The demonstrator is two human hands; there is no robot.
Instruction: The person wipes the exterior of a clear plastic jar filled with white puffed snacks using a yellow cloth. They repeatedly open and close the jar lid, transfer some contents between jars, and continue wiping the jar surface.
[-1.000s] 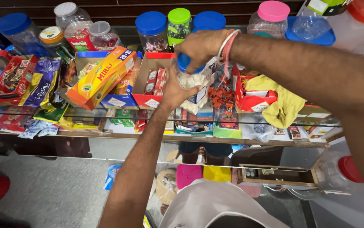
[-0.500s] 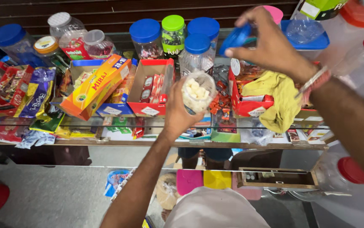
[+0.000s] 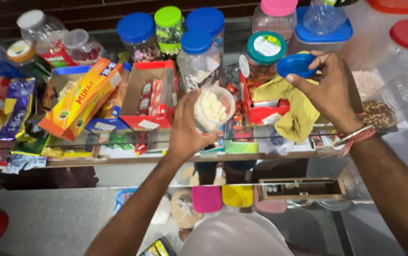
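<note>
1. Over the glass counter (image 3: 118, 163), I see my left hand (image 3: 185, 128) clenched around a small clear jar (image 3: 212, 110) of pale, chunky sweets, held upright above the counter's front edge with its mouth open to the camera.

2. My right hand (image 3: 329, 90) pinches the jar's blue lid (image 3: 295, 64) by its rim between thumb and fingertips, the hollow underside facing up.

3. Change since a second ago: then both hands met at the jar with the lid on it; half a second ago the lid was lifted clear, up and to the right. Now the right hand has carried it lower and farther right, well apart from the jar. I judge the jar fully opened and its contents free to reach.

4. Lid relative to jar: up and to the right of the open mouth, level with a teal-lidded jar (image 3: 266, 50) behind it and above a crumpled yellow cloth (image 3: 298, 114).

5. Surroundings: a row of blue-lidded jars (image 3: 199, 45) and a green-lidded one (image 3: 168, 23) stand behind; a red open carton (image 3: 149, 95) of sweets and an orange-yellow box (image 3: 83, 99) lie left of the held jar.
</note>
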